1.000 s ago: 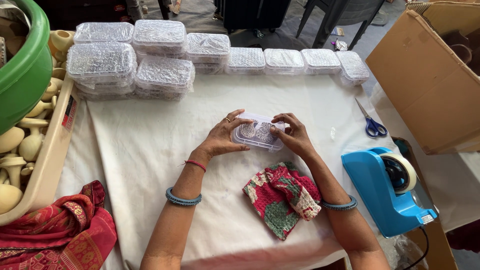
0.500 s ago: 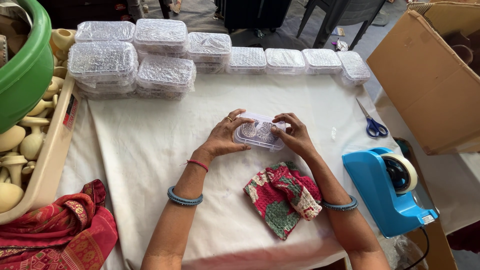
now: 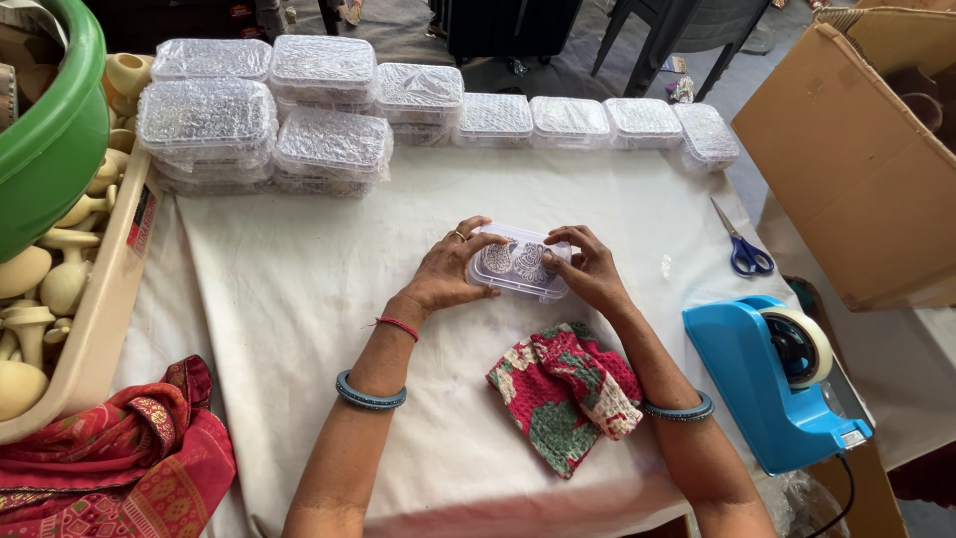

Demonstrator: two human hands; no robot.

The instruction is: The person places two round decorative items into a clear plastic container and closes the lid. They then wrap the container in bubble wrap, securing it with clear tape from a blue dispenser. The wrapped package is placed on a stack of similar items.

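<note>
Both my hands hold a small clear plastic box (image 3: 521, 263) with two patterned pieces inside, just above the white tablecloth (image 3: 299, 299) in the middle of the table. My left hand (image 3: 448, 271) grips its left end, fingers curled over the lid. My right hand (image 3: 588, 269) holds the right end, thumb and fingertips on the lid. A crumpled red, green and white cloth (image 3: 568, 391) lies on the table just in front of the box, between my forearms.
Stacks of similar clear boxes (image 3: 329, 100) line the far edge. A blue tape dispenser (image 3: 777, 379) and blue-handled scissors (image 3: 742, 249) lie at right, beside a cardboard box (image 3: 856, 159). At left are a green tub (image 3: 45, 120), a tray of cream wooden pieces (image 3: 40, 289) and red fabric (image 3: 110, 458).
The hands stay on the box in the same spot; the fingers have shifted slightly on the lid.
</note>
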